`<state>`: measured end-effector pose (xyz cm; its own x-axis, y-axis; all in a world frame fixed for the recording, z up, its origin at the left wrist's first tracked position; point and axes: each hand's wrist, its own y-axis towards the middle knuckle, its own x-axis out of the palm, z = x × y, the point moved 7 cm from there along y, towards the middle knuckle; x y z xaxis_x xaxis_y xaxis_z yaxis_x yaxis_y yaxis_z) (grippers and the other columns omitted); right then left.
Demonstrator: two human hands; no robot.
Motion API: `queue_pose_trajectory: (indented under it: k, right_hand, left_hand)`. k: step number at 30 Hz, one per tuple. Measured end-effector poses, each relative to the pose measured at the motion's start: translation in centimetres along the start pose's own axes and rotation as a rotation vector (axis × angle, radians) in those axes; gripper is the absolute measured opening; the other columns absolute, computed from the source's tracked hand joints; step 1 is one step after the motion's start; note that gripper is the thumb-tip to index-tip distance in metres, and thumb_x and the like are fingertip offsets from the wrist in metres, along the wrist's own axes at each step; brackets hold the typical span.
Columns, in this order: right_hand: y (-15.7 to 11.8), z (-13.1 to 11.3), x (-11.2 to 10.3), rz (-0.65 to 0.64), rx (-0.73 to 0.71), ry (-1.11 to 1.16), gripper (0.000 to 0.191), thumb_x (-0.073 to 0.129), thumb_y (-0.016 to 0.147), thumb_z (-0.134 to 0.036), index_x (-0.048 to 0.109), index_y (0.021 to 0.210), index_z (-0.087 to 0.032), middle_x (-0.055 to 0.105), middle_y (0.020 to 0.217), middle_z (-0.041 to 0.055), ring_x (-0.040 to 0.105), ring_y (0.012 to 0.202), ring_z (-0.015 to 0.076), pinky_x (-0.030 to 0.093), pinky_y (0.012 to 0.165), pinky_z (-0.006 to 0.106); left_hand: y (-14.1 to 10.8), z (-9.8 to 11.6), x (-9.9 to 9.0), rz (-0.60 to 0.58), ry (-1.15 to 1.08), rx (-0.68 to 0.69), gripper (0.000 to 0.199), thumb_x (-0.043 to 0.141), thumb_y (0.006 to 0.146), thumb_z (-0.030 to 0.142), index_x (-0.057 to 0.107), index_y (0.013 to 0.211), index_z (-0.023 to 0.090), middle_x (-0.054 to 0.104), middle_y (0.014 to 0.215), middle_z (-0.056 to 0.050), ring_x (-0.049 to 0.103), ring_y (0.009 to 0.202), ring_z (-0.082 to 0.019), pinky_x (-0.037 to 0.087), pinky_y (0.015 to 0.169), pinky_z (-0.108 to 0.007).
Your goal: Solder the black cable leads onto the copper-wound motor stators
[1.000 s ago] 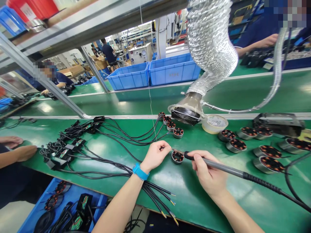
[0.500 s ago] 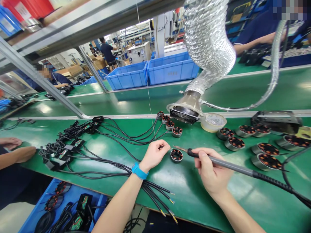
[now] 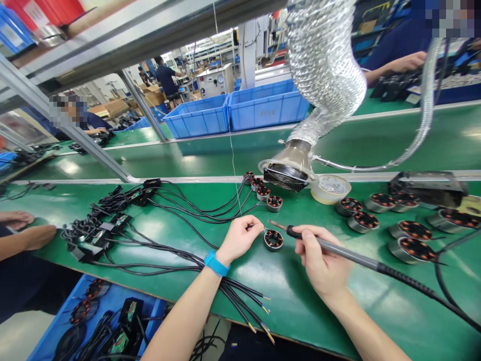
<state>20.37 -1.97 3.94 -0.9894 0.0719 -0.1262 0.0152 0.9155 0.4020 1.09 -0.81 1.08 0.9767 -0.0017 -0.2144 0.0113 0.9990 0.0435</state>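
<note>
My right hand [image 3: 325,263] is closed round the handle of a soldering iron [image 3: 349,254]. The iron's bare tip points left, just above a small round motor stator [image 3: 273,240] with black and copper-coloured windings. Thumb and fingers of my left hand [image 3: 244,234] are pinched together at the stator's upper left edge. Down to this hand runs a thin solder wire [image 3: 233,160] from overhead; its end is mostly hidden by the fingers. Black cables [image 3: 180,255] pass beneath my left wrist, their stripped coloured ends [image 3: 265,328] near the table's front edge.
Several wired stators [image 3: 274,203] lie behind, with more stators [image 3: 363,221] at right. A fume extractor hood [image 3: 287,175] hangs over the green table beside a round tub [image 3: 330,189]. Black connector boxes [image 3: 116,225] lie left, near a co-worker's hands [image 3: 39,238]. A blue bin [image 3: 62,321] stands below.
My right hand has shifted slightly left, and the soldering iron's tip has risen a little above the stator. My left hand has kept its pinch in nearly the same place.
</note>
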Motion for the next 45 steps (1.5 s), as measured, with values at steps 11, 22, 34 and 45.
queue_pose_trajectory:
  k: [11, 22, 34, 45]
  right_hand:
    - [1.4, -2.4, 4.1, -0.254, -0.290, -0.129, 0.034, 0.057, 0.094, -0.020, 0.057, 0.128, -0.026, 0.059, 0.111, 0.0065, 0.064, 0.093, 0.0164, 0.053, 0.087, 0.030]
    - [0.5, -2.6, 4.8, -0.299, -0.374, -0.133, 0.033, 0.052, 0.094, -0.012, 0.056, 0.124, -0.026, 0.055, 0.105, 0.0059, 0.061, 0.092, 0.0154, 0.052, 0.084, 0.027]
    - [0.3, -2.9, 4.0, -0.212, -0.346, -0.154, 0.030, 0.056, 0.094, -0.015, 0.060, 0.122, -0.024, 0.060, 0.104, 0.0048, 0.063, 0.091, 0.0145, 0.050, 0.085, 0.026]
    - [-1.4, -1.5, -1.0, 0.044, -0.267, -0.113, 0.020, 0.053, 0.097, -0.024, 0.068, 0.084, -0.022, 0.064, 0.067, -0.0015, 0.062, 0.060, 0.0124, 0.046, 0.056, 0.024]
  left_hand:
    - [-0.5, 0.7, -0.1, -0.023, -0.037, -0.020, 0.026, 0.060, 0.086, 0.036, 0.061, 0.076, 0.013, 0.056, 0.069, 0.000, 0.047, 0.067, -0.012, 0.037, 0.065, -0.023]
    - [-1.4, 1.8, -0.2, -0.064, 0.065, 0.017, 0.023, 0.055, 0.090, 0.034, 0.063, 0.080, 0.014, 0.062, 0.077, -0.002, 0.052, 0.071, -0.013, 0.040, 0.068, -0.023]
    - [-1.3, -0.5, -0.6, 0.062, -0.107, -0.125, 0.010, 0.057, 0.075, 0.020, 0.063, 0.072, 0.013, 0.060, 0.069, -0.001, 0.051, 0.067, -0.011, 0.039, 0.066, -0.022]
    - [-1.6, -0.1, -0.3, 0.050, 0.033, -0.130, 0.013, 0.060, 0.075, 0.024, 0.062, 0.069, 0.014, 0.055, 0.064, 0.001, 0.046, 0.062, -0.010, 0.036, 0.061, -0.022]
